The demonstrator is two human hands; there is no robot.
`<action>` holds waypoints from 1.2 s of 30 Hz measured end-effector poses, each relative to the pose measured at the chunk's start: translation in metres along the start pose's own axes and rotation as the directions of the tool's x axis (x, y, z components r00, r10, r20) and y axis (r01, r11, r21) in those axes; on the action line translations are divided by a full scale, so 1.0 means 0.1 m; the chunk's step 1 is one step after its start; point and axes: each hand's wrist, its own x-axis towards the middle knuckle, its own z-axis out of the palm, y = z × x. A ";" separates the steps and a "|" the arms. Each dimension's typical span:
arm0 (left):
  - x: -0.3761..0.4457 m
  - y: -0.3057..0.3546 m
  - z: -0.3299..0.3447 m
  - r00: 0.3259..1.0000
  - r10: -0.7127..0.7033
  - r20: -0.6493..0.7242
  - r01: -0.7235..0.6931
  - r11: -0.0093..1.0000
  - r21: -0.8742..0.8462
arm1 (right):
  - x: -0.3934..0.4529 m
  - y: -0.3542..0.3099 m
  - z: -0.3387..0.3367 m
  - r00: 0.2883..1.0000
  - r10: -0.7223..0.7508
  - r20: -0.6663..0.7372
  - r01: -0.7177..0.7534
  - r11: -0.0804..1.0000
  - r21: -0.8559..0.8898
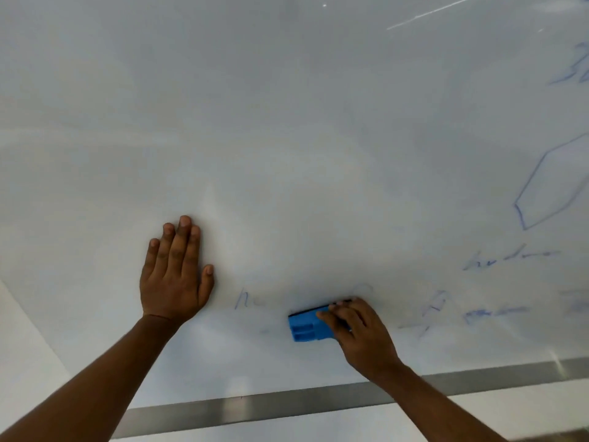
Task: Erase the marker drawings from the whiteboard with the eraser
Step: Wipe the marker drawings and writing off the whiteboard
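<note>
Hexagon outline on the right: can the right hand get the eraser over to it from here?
Probably yes. The right hand holds the eraser on the whiteboard, and only bare board and faint scribbles lie before the hexagon.

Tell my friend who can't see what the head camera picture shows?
A right hand holds a blue eraser against a whiteboard. The left hand rests flat beside it; blue marker drawings remain at right.
</note>
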 end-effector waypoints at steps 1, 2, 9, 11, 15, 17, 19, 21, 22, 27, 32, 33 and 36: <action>0.01 0.00 0.00 1.000 0.001 -0.002 -0.001 1.000 0.000 | 0.03 0.07 -0.06 1.000 -0.023 0.019 0.023 1.000 -0.005; 0.01 0.00 0.00 1.000 0.001 -0.006 -0.001 1.000 0.002 | 0.12 0.15 -0.12 1.000 -0.018 0.000 0.018 1.000 -0.003; -0.02 0.00 0.01 1.000 0.008 -0.018 -0.008 1.000 0.010 | 0.94 0.94 -0.77 0.827 0.428 -0.365 -0.415 0.902 0.119; -0.04 0.00 0.02 1.000 0.005 -0.018 -0.005 1.000 0.006 | 0.87 0.88 -0.71 0.756 0.517 -0.402 -0.509 0.850 0.136; -0.04 -0.01 0.03 1.000 0.007 -0.023 -0.007 1.000 -0.006 | 0.25 0.27 -0.31 0.682 0.680 -0.270 -0.642 0.733 0.223; -0.03 -0.01 0.03 1.000 0.011 -0.020 -0.011 1.000 -0.011 | -0.12 -0.14 -0.15 0.716 0.691 -0.103 -0.660 0.717 0.225; -0.04 0.00 0.02 1.000 0.011 -0.025 -0.012 1.000 -0.021 | -0.37 -0.37 -0.06 0.778 0.627 0.027 -0.620 0.761 0.192; -0.04 -0.01 0.01 0.999 0.019 -0.040 -0.020 1.000 -0.019 | -0.39 -0.33 -0.11 0.824 0.560 0.082 -0.565 0.805 0.184; -0.03 -0.02 0.01 0.999 0.023 -0.042 -0.023 1.000 -0.017 | -0.33 -0.24 -0.16 0.835 0.545 0.076 -0.549 0.814 0.190; -0.02 0.00 0.01 0.999 0.020 -0.046 -0.021 1.000 -0.013 | 0.21 0.33 -0.46 0.659 0.741 -0.132 -0.719 0.671 0.181; -0.03 -0.01 0.03 0.998 0.029 -0.053 -0.030 0.999 -0.023 | 0.21 -0.20 -0.19 0.441 0.882 -0.165 -0.840 0.471 0.269; -0.04 0.00 0.04 0.998 0.031 -0.056 -0.033 0.999 -0.023 | 0.18 -0.43 -0.07 0.375 0.918 -0.132 -0.863 0.398 0.311; -0.05 -0.03 0.05 0.997 0.048 -0.056 -0.048 0.999 -0.005 | 0.17 -1.38 0.25 0.280 0.959 0.052 -0.876 0.233 0.423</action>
